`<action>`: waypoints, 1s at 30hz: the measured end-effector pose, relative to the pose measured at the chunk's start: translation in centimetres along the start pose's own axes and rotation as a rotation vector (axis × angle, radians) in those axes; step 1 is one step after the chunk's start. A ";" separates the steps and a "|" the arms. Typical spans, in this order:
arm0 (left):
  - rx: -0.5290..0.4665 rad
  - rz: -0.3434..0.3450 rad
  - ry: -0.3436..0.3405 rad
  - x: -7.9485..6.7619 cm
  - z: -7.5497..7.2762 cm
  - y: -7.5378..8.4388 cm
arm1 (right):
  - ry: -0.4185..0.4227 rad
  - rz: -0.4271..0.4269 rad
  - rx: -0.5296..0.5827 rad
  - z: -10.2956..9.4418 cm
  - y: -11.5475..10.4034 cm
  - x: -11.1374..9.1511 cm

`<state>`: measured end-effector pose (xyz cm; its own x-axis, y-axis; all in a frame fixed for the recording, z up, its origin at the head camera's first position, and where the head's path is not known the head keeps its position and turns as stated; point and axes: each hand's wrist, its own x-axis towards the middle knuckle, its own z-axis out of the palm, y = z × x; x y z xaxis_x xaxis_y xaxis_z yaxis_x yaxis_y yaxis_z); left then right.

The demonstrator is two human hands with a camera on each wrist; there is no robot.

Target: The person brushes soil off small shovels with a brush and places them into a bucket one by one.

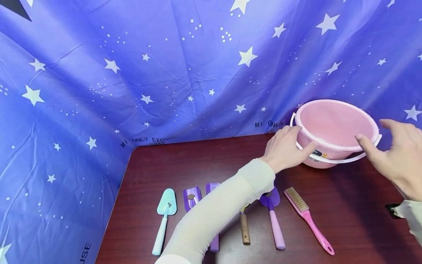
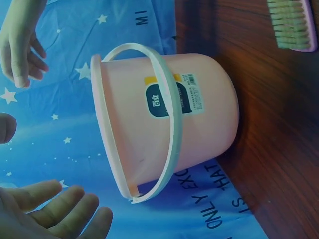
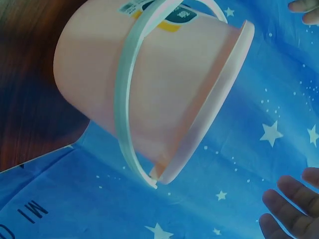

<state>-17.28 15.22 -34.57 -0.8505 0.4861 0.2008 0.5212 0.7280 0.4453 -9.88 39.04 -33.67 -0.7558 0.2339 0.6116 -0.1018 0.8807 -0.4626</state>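
Observation:
A pink bucket (image 1: pixel 339 121) stands at the back right of the table, its white handle (image 1: pixel 346 160) hanging down over the front. To its left is my left hand (image 1: pixel 287 148), fingers spread and slightly bent. In the left wrist view those fingers (image 2: pixel 70 209) are apart from the bucket wall (image 2: pixel 129 124). My right hand (image 1: pixel 399 154) is at the bucket's right side, thumb and fingers wide apart. The right wrist view has its fingers (image 3: pixel 294 204) off to one side of the rim (image 3: pixel 214 109), holding nothing.
Nearer the front lie a light blue trowel (image 1: pixel 167 203), purple scoops (image 1: pixel 192 198) partly behind my left sleeve (image 1: pixel 211 216), a wooden-handled tool (image 1: pixel 245 231), a purple-headed trowel (image 1: pixel 277 231) and a pink brush (image 1: pixel 311 223). A blue star-patterned cloth (image 1: pixel 197 73) hangs behind the table (image 1: pixel 158 161).

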 end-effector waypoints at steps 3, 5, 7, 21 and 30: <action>-0.019 -0.031 -0.017 0.6 0.1 0.6 | -0.001 0.032 0.027 0.0 0.4 0.1; -0.033 -0.048 -0.030 1.0 0.2 1.0 | 0.013 0.058 0.063 0.1 0.7 0.2; -0.039 -0.058 -0.049 1.3 0.5 1.5 | 0.042 0.091 0.106 0.2 1.1 0.1; -0.088 -0.125 -0.039 2.6 2.5 3.3 | 0.061 0.278 0.153 0.9 3.6 -0.1; -0.043 -0.170 0.001 2.8 3.5 3.2 | 0.003 0.315 0.107 1.1 4.5 -0.2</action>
<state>-17.78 20.64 -35.58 -0.9264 0.3568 0.1205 0.3661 0.7785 0.5099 -10.91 42.49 -36.63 -0.7588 0.4892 0.4301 0.0691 0.7170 -0.6936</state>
